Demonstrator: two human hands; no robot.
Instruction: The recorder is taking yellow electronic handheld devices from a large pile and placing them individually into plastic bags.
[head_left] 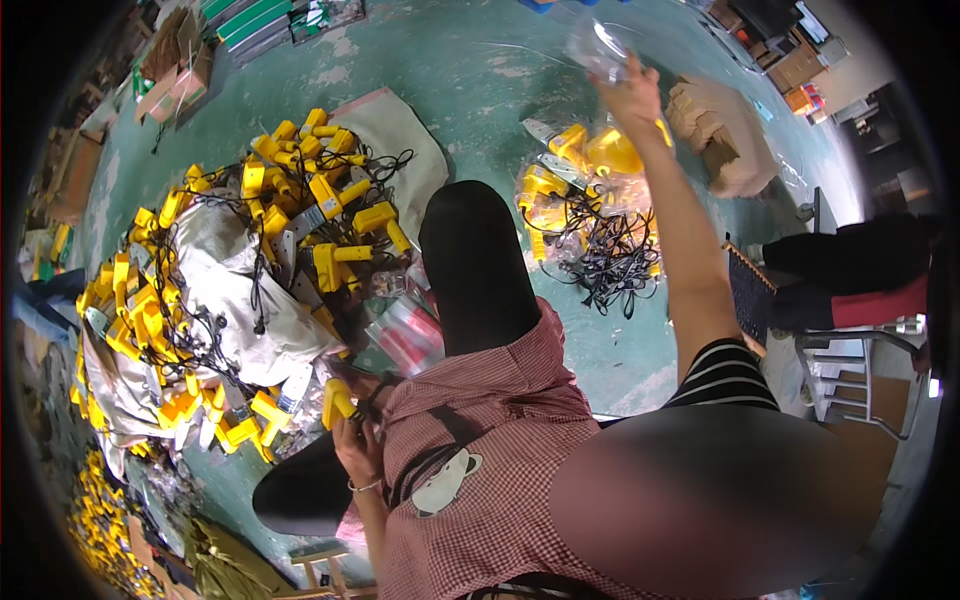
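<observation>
Low at my left side, my left hand [357, 450] is closed round a yellow corded hand tool [340, 400], and a black cord shows beside it. My right arm stretches far forward. Its hand [632, 97] grips clear plastic, apparently a bag [598, 45], smeared by motion. Below that hand is a smaller pile of yellow tools [545, 182], some wrapped in clear plastic, with tangled black cords [610, 265]. A large heap of loose yellow tools [325, 195] with black cords lies to the left on white woven sacking [225, 290]. Red-and-clear plastic packaging [408, 335] lies beside my leg.
A brown cardboard piece [720, 135] lies right of the smaller pile. An open carton [180, 80] stands at the far left. To the right are a metal-framed stool [850, 385] and another person's dark-clothed leg [840, 260]. More yellow parts [105, 520] cover the floor at lower left.
</observation>
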